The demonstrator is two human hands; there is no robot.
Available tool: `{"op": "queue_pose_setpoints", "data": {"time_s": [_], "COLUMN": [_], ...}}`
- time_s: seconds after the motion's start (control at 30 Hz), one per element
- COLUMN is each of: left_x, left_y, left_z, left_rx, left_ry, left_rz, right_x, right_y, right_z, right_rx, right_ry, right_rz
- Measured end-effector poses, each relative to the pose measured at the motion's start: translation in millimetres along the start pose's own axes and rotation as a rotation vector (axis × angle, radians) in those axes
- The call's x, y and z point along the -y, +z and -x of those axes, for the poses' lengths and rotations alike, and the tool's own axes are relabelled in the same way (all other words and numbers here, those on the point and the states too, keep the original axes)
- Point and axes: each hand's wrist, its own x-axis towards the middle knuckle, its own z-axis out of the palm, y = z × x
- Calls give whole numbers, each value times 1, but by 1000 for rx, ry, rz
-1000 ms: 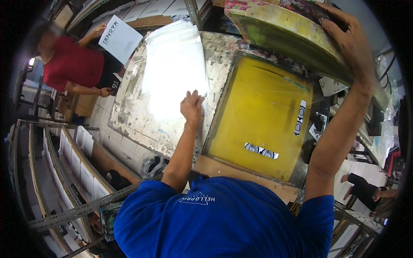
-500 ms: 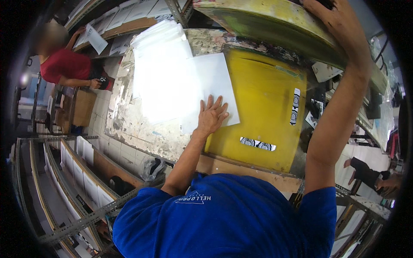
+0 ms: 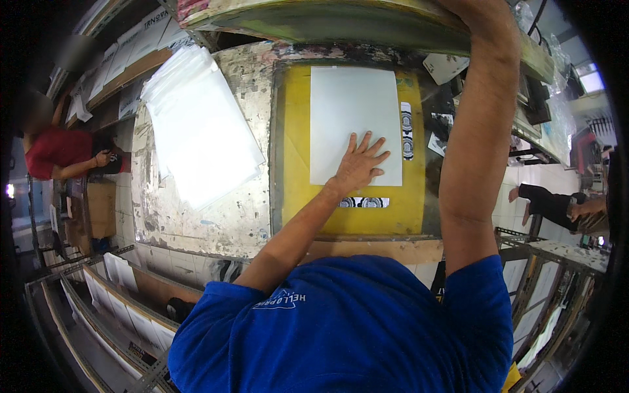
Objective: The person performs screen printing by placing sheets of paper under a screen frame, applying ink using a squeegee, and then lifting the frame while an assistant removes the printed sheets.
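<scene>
White sheet (image 3: 354,111) lies flat on the yellow print bed (image 3: 293,177), roughly square to its edges, beside a thick stack of like sheets (image 3: 200,131) on the stained table (image 3: 196,223). Left hand (image 3: 359,164) rests palm-down on the sheet's lower part, fingers spread, pressing rather than gripping. Right hand is raised to the hinged screen frame (image 3: 341,23) overhead; its fingers are cut off at the picture's top, so cannot tell its hold. Sheet looks thin, light, limp and smooth: likely to slide or crease. Best pinched at a free corner or edge, or steered by a flat palm.
</scene>
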Motion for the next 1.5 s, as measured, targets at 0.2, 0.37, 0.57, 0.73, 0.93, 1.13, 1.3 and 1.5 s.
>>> {"op": "queue_pose_setpoints", "data": {"time_s": [0.2,0.37,0.57,0.73,0.93,1.13,1.3,1.5], "left_x": [-13,-17,-21,-21,-14,-12,-22,-2], "left_y": [5,2,3,2,-32,-148,-184,-70], "left_z": [10,17,21,23,26,64,125,219], "left_rx": [25,48,17,46,-218,-1066,-1155,-813], "left_ry": [-8,3,24,29,-15,-254,-314,-617], "left_rz": [57,29,9,-6,146,856,1169,998], "right_x": [14,10,2,5,5,33,46,33], "right_y": [3,4,3,5,10,26,78,143], "right_z": [12,5,5,8,18,73,179,254], "right_rx": [-76,-39,-6,25,-29,22,-42,114], "right_ry": [-73,-30,5,18,-6,48,-12,219], "right_rz": [80,-8,-33,-60,-12,147,255,22]}}
